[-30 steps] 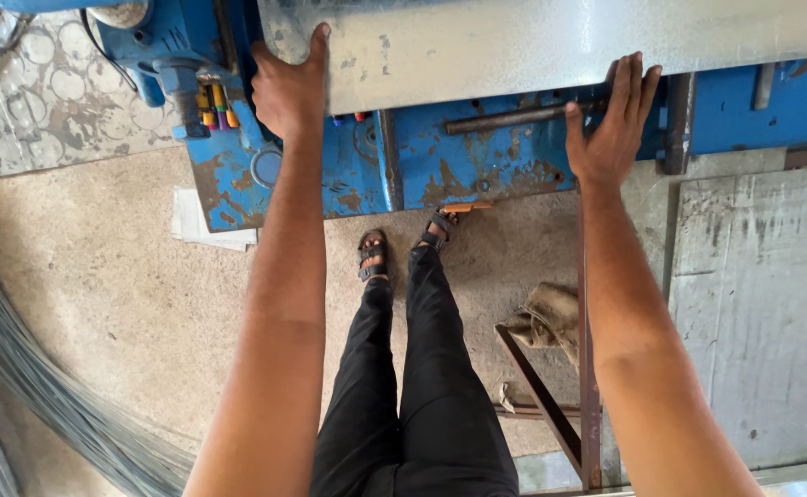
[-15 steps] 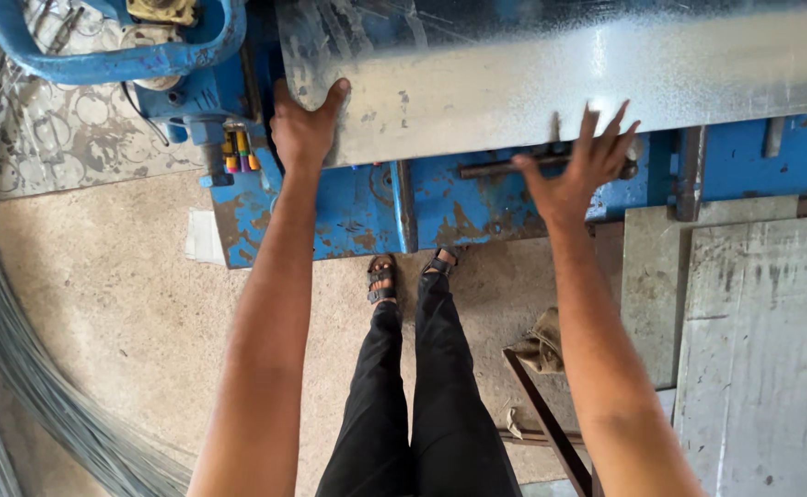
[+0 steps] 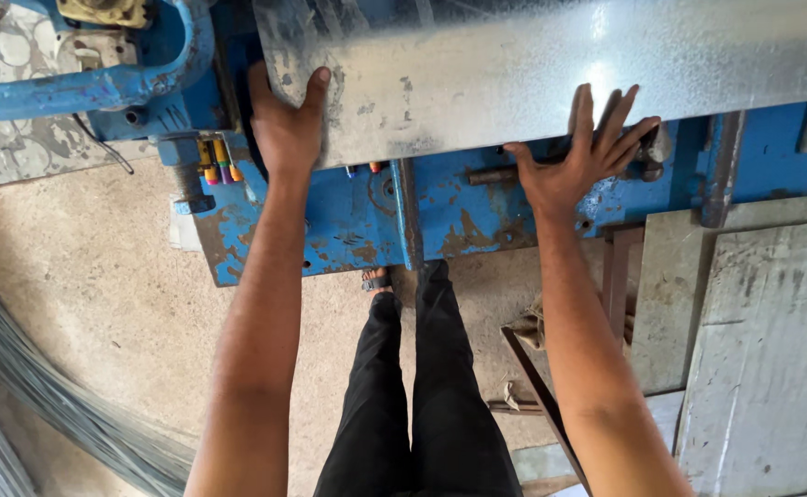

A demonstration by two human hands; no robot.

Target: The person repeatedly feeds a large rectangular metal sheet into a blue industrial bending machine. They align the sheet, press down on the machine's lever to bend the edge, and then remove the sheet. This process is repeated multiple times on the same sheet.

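- The galvanized sheet (image 3: 551, 74) has slid nearer over the blue machine (image 3: 348, 221).
- Left hand (image 3: 286, 129) grips its corner edge, seemingly steadying it.
- Right hand (image 3: 578, 156) lies open, fingers spread, pressing flat.

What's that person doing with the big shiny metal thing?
A person stands at a blue machine with chipped paint and has both hands on a big shiny metal sheet that lies on top of it. The left hand grips the sheet's left corner, thumb up on top. The right hand is spread open, fingers resting at the sheet's near edge. The person's legs in black trousers are below. More grey metal sheets lie on the floor at the right, and wire coils at the left.
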